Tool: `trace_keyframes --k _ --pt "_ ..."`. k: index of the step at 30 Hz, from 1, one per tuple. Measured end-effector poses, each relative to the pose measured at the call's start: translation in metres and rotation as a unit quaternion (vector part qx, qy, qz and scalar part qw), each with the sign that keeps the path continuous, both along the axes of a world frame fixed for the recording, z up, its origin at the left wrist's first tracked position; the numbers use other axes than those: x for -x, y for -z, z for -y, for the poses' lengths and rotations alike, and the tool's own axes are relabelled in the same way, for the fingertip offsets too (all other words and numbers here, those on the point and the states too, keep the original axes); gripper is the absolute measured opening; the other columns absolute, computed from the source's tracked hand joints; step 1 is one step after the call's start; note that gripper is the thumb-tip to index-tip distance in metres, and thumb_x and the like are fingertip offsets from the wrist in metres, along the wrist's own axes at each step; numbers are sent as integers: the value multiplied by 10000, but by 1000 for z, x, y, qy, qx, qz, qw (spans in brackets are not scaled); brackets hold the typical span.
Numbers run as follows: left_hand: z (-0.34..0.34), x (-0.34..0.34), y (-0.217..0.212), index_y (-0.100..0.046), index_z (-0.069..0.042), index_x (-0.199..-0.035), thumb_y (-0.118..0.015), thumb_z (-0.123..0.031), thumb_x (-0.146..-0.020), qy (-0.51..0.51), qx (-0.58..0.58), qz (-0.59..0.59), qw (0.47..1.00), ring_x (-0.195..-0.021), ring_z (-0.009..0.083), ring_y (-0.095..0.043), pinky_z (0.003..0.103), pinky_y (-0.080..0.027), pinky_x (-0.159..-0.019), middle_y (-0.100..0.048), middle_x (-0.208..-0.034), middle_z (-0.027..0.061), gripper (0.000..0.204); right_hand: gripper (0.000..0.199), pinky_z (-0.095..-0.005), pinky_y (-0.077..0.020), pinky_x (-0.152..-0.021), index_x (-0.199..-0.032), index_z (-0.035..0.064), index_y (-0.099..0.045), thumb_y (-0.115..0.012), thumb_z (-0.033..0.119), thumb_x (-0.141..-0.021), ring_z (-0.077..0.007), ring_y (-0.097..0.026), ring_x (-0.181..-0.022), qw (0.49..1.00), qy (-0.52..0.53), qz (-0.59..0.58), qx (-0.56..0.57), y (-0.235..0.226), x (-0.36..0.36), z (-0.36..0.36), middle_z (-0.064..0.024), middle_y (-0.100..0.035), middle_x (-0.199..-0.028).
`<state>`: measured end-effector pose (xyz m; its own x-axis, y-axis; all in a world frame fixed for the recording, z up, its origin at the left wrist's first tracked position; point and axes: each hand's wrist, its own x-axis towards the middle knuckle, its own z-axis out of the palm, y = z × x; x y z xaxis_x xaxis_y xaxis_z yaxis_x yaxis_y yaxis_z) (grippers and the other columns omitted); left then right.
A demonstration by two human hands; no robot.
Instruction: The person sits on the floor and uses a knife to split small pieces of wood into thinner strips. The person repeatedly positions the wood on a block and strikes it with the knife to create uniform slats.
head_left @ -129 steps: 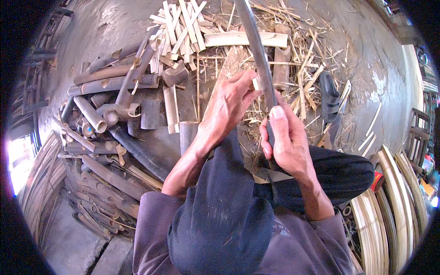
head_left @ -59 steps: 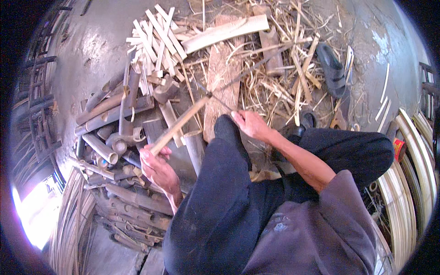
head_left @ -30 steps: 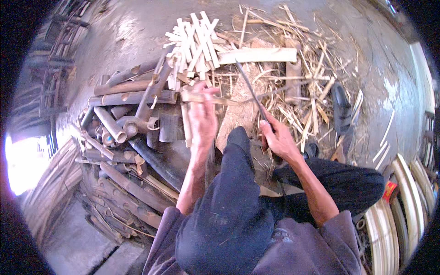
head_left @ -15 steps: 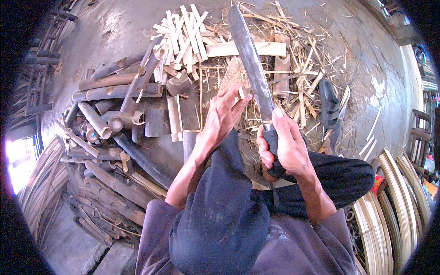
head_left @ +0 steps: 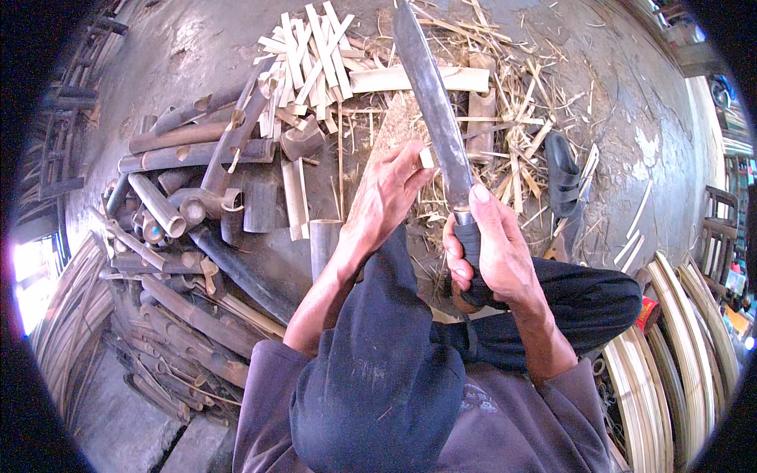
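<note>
1. one pale bamboo piece (head_left: pixel 426 158) is pinched between the thumb and fingers of the left hand (head_left: pixel 386 189), seemingly so its end stays exposed.
2. the right hand (head_left: pixel 497 244) is closed around the dark handle (head_left: pixel 470 244) of a long knife (head_left: pixel 438 110), thumb up by the blade's base, probably for steering.
3. the blade points away from the body, likely for safety; the piece sits just beside its left edge, though i cannot tell whether they touch.
4. pale strips (head_left: pixel 322 59) lie heaped on the floor (head_left: pixel 607 87), apparently kept apart from the scraps (head_left: pixel 516 134) at right.
5. dark bamboo tubes (head_left: pixel 189 158) lie piled at left, perhaps for easy reach.
</note>
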<state>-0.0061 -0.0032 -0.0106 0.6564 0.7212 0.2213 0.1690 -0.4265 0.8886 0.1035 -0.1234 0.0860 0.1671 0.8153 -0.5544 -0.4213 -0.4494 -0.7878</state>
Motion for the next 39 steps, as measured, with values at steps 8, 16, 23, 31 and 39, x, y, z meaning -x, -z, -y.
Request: trace_keyframes --k 8,16,23,31,39 --pt "-2 1 5 -563 -24 -984 -638 -68 -840 7 -9 6 1000 -786 353 -591 418 -470 -682 -574 -819 153 167 496 -262 -408 -395 -996 25 -479 -325 496 -1015 -103 -480 -437 1000 -15 -13 17 -4 -3 0 -29 -485 -617" --pt "-1 -2 2 -561 -14 -962 -636 -66 -846 2 4 8 1000 -773 354 -598 414 -474 -671 -578 -806 155 148 498 -244 -409 -427 -1375 84 -423 -325 432 -1033 -86 -463 -449 1000 9 26 -12 -1 7 -1 -8 -482 -618" --pt "-2 -1 -1 -558 -30 -1017 -641 -75 -848 -3 6 -27 1000 -805 373 -624 427 -494 -678 -611 -878 186 194 472 -228 -396 -477 -1471 121 -339 -351 316 -1041 -61 -432 -501 993 -29 113 -32 -7 7 -2 24 -438 -630" --pt "-8 -1 -11 -568 -44 -1073 -651 -55 -846 8 -18 -12 1000 -836 377 -629 421 -509 -716 -615 -880 180 242 479 -260 -431 -553 -1467 132 -344 -388 304 -1023 -76 -469 -572 983 -50 170 -45 -13 5 -5 -2 -493 -650" --pt "-10 0 -18 -554 -87 -1168 -629 -94 -874 3 4 -34 999 -859 394 -634 437 -516 -707 -628 -914 196 304 459 -288 -435 -596 -1460 166 -346 -394 286 -1020 -112 -487 -598 971 -64 218 -75 -9 1 -7 -68 -525 -665"
